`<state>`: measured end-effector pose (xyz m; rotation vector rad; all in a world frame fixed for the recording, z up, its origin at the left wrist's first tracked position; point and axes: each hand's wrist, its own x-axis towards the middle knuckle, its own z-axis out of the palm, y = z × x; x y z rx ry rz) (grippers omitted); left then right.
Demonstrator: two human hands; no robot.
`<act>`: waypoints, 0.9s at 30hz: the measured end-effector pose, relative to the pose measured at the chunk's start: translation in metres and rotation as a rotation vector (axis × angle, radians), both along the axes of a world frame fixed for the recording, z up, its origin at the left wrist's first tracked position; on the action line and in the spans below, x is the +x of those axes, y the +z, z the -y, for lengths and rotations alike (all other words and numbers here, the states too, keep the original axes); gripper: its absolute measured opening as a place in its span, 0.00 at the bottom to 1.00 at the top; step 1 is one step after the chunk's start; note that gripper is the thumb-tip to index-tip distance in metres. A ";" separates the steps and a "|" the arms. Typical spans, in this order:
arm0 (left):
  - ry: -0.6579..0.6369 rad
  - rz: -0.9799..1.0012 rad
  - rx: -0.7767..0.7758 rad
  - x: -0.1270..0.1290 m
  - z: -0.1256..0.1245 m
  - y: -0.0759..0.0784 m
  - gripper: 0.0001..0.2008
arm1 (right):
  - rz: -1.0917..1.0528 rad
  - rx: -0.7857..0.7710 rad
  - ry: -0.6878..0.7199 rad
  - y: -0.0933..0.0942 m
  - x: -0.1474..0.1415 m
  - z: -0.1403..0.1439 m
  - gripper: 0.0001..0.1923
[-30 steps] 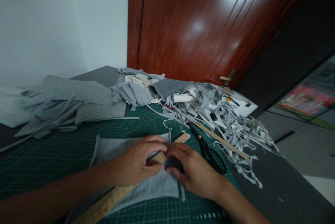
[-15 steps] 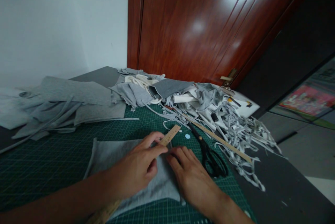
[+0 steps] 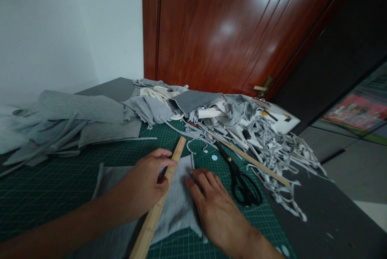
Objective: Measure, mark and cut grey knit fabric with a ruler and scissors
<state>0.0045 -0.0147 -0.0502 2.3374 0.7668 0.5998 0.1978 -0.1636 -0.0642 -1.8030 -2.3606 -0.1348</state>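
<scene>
A piece of grey knit fabric (image 3: 177, 208) lies on the green cutting mat (image 3: 169, 130) in front of me. My left hand (image 3: 149, 182) grips a wooden ruler (image 3: 157, 210), tilted up on its edge, its length running from the near edge toward the far side across the fabric. Flat on the fabric's right edge rests my right hand (image 3: 213, 202), fingers stretched forward and holding nothing. Black-handled scissors (image 3: 238, 174) lie on the mat just right of that hand.
Grey fabric pieces (image 3: 81, 107) are stacked at the back left. A heap of cut scraps and strips (image 3: 266, 142) spreads along the back right, with a second wooden stick (image 3: 256, 162) before it. Beyond the table stand a brown door (image 3: 211, 29) and a white wall (image 3: 69, 29).
My left hand has moved left, and the ruler has shifted left with it and turned up onto its edge. My right hand stays on the fabric's right edge.
</scene>
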 end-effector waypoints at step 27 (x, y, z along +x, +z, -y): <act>-0.216 0.092 0.066 0.006 0.010 -0.014 0.14 | -0.258 -0.416 -0.012 0.042 0.027 0.019 0.47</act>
